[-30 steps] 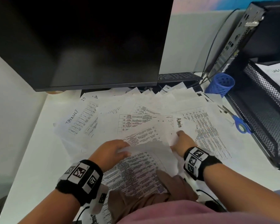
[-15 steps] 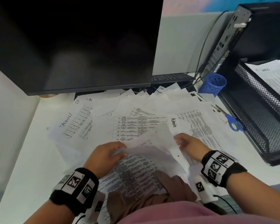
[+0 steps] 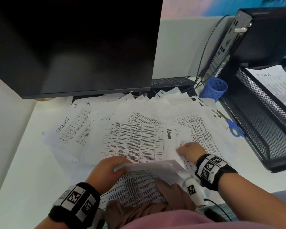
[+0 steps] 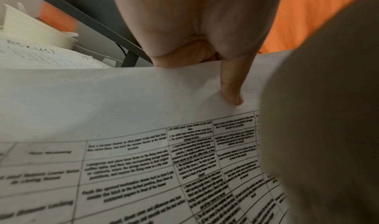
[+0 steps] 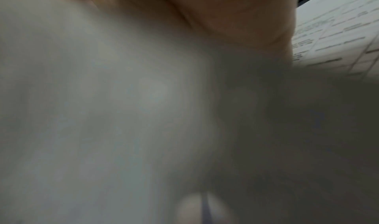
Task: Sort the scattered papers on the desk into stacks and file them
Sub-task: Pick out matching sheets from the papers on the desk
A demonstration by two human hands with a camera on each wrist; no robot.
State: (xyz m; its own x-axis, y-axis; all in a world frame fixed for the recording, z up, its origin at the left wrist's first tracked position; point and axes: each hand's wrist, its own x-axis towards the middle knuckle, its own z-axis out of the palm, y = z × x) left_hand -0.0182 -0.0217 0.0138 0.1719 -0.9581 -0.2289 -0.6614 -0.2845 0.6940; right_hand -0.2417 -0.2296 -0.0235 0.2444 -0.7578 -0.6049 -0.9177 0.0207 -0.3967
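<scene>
While the left hand (image 3: 108, 167) holds a white printed table sheet (image 3: 139, 184) in a thumb-and-finger grip at the near edge, the right hand (image 3: 191, 150) pinches another white sheet (image 3: 180, 141) among scattered papers (image 3: 132, 139) across the white surface (image 3: 31, 162).

Right wrist view almost wholly blurred: grey-white smear across lens, only strip of printed sheet (image 5: 336, 37) legible as table, text unreadable. Right hand (image 3: 191, 152) fingertips hidden under lifted paper edge in head view; grip cannot be told. Left hand (image 3: 108, 169) fingers tucked behind held sheet (image 3: 149, 167); in left wrist view only thumb (image 4: 230, 88) shows on top. Monitor (image 3: 76, 45) cut off by top and left edges. Mesh tray (image 3: 262, 129) and computer tower (image 3: 262, 35) cut off at right. Scissors (image 3: 233, 128) blades partly under papers.
</scene>
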